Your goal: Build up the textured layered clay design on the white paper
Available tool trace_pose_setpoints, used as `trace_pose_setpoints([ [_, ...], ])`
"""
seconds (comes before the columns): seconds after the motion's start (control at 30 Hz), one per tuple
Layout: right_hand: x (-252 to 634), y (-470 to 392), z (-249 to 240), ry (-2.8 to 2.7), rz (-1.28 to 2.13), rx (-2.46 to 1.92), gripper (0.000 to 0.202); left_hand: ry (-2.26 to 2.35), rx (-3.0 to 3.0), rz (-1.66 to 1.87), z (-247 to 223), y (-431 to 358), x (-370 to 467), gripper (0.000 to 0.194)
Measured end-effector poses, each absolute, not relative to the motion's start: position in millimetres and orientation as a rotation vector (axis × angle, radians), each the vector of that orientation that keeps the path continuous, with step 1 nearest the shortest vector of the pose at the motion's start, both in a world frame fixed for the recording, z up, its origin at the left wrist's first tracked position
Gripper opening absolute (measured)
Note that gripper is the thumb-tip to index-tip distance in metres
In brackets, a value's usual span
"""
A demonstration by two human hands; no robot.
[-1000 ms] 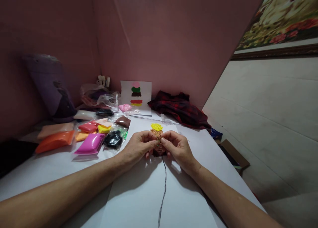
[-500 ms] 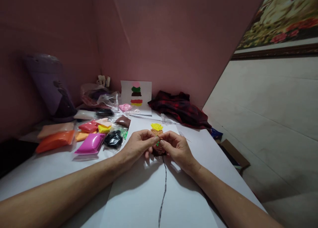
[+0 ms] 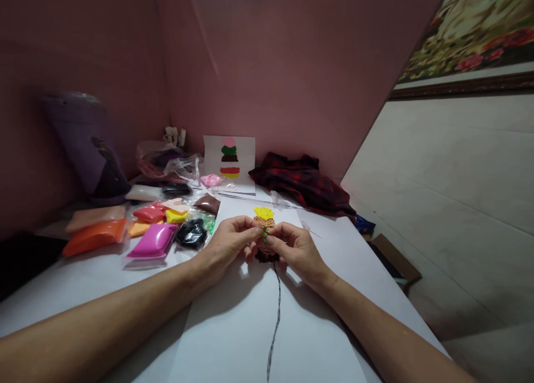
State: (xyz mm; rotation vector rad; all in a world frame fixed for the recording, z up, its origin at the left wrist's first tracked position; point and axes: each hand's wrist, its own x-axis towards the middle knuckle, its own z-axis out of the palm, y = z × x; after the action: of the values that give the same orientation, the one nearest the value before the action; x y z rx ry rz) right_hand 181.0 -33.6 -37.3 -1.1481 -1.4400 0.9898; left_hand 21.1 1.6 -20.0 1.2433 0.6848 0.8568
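A layered clay piece lies on the white paper, with a spiky yellow top, tan layers beneath it and dark brown at the bottom. Small bits of green clay show at its middle, between my fingertips. My left hand comes from the left, thumb and forefinger pinched at the green clay. From the other side my right hand pinches at the same spot, its thumb tip close to the left one. My fingers partly hide the middle of the piece. A dark wavy line runs from its bottom toward me.
Packets of coloured clay, among them a magenta packet, an orange packet and a black packet, lie at left. A colour-striped sheet leans on the wall beside a red-black checked cloth. A purple container stands far left.
My fingertips have shifted slightly on the piece, the right ones a little left, and more green clay shows between them. Everything else stays in place, apart from a slight camera shift.
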Motion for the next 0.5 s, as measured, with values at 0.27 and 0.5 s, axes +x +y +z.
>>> trace_pose_setpoints([
  [0.27, 180.5, -33.6, -36.0, -1.414, 1.036, -1.13, 0.021, 0.717, 1.313, 0.804, -19.7, 2.0, 21.5, 0.024],
  [0.5, 179.3, -32.7, -35.3, -1.42, 1.073, -1.092, 0.022, 0.721, 1.31, 0.795, -19.8, 1.4, 20.6, 0.021],
])
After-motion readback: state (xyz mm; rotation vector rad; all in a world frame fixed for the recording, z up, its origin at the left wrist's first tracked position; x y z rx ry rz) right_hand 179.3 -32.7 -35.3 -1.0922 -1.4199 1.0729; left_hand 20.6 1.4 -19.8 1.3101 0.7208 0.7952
